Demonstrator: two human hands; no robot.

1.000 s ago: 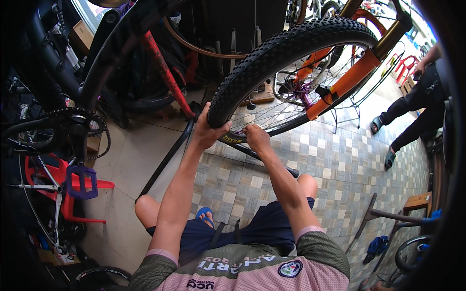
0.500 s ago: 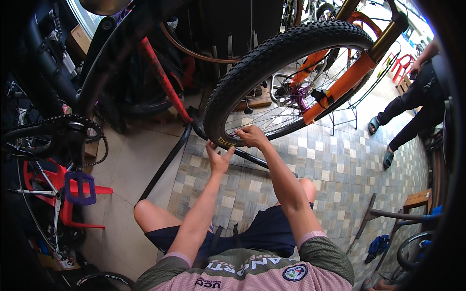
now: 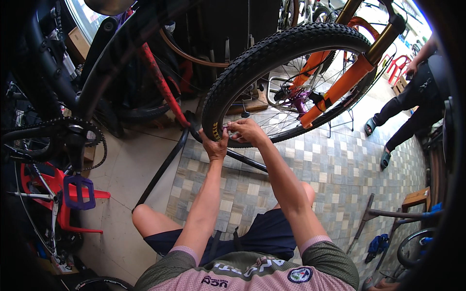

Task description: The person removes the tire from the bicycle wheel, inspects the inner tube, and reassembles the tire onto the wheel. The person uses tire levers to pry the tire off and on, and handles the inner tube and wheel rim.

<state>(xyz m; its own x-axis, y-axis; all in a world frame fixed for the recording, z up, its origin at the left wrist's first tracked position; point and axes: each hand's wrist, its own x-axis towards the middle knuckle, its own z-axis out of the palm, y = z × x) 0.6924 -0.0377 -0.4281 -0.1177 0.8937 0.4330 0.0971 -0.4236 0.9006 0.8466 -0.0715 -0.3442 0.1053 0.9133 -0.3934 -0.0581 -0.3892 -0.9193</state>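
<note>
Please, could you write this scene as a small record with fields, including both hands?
Left hand: clasps the near part of a knobby bicycle tire
Right hand: at the tire's inner edge, close to the left hand; whether it holds anything is unclear
Near tire: orange suspension fork
At far left: purple platform pedal
At right: another person, in dark trousers
Floor: patterned tiles
</note>
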